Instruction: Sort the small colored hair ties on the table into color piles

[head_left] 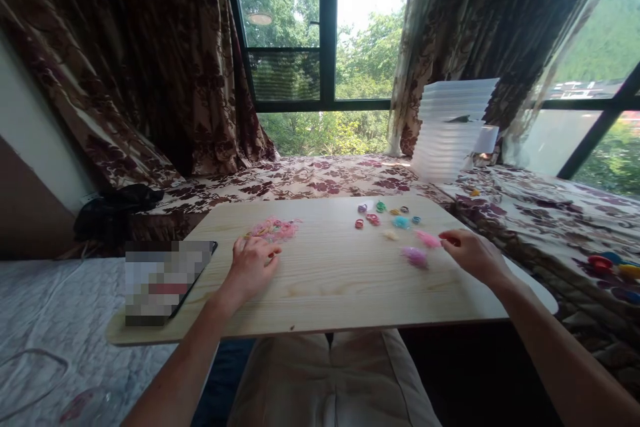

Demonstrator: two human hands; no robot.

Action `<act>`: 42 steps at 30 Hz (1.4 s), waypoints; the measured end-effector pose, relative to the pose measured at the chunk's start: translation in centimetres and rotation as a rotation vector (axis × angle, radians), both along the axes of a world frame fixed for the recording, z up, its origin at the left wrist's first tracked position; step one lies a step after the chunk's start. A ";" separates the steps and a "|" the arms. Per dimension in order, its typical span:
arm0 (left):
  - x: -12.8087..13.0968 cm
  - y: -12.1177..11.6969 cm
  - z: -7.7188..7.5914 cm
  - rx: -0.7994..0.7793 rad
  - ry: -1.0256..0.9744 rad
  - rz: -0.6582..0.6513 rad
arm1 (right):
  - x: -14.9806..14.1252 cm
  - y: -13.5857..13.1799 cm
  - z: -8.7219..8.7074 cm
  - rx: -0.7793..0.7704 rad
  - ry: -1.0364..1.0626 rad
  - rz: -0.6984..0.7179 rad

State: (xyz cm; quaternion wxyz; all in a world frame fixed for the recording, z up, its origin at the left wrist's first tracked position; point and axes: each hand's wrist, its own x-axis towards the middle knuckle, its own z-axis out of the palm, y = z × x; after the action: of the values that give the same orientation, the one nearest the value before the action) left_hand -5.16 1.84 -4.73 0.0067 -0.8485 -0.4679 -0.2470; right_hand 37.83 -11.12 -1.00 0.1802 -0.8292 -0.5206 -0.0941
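Resting my left hand (254,259) loosely curled, whether gripping I cannot tell, against a pink tangle (275,229) left on the table (320,287), small coloured rings (373,219) toward its far right, pink bundle (428,239) nearer, my right hand (473,255) narrowed beside it, pinch unclear

The pale table (325,287) bears coloured loops (373,219) and perhaps a tablet (167,283).

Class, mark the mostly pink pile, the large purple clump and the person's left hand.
Mostly pink pile (278,229), head view: its middle.
Large purple clump (415,256), head view: its middle.
Left hand (254,259), head view: back of the hand.
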 end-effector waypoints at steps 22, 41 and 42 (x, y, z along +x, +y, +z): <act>-2.1 3.8 3.8 -0.042 0.114 0.191 | -20.4 8.5 -3.5 0.029 0.082 0.652; -1.6 6.3 2.7 -0.058 0.132 0.213 | -20.5 8.2 -3.7 0.050 0.041 0.644; -1.5 6.3 2.7 -0.065 0.137 0.214 | -20.5 8.2 -3.8 0.044 0.039 0.642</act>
State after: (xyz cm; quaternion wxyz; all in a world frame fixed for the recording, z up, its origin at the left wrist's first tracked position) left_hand -6.71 8.15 -1.98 0.0376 -0.8084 -0.5619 -0.1713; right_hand 17.30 -2.90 -4.75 0.2286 -0.6200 -0.7501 -0.0280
